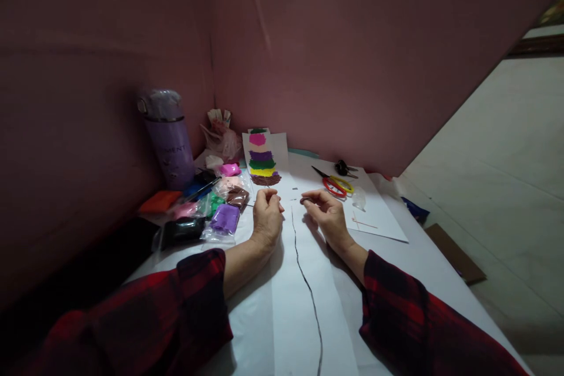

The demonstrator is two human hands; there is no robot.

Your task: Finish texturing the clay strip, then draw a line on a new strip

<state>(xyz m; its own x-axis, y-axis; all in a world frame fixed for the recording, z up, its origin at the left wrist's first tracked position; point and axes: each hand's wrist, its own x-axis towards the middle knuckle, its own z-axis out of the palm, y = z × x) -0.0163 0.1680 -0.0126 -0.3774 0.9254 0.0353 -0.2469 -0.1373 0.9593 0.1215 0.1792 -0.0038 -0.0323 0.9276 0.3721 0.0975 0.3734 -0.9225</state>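
My left hand (pixel 267 218) is closed in a pinch above the long white paper strip (pixel 295 311). From its left side pokes a thin dark stick (pixel 249 205), whose kind I cannot make out. Across a small gap, my right hand (pixel 328 218) pinches a small dark brown lump of clay (pixel 304 200) between thumb and fingertips. A wavy dark line (pixel 308 288) runs down the strip from between the hands towards me. Beyond them lies a small dark piece (pixel 295 188). Layers of pink, purple, green, yellow and brown cover a paper sheet (pixel 277 155) at the back.
At left lie several bagged coloured clay packs (pixel 225 219) near a purple bottle (pixel 170 141). On the right, scissors (pixel 337 185) with red and yellow handles rest by a white sheet (pixel 388 226). Pink walls (pixel 308 59) bound the back and left. A brown board (pixel 456 254) lies beyond the table's right edge.
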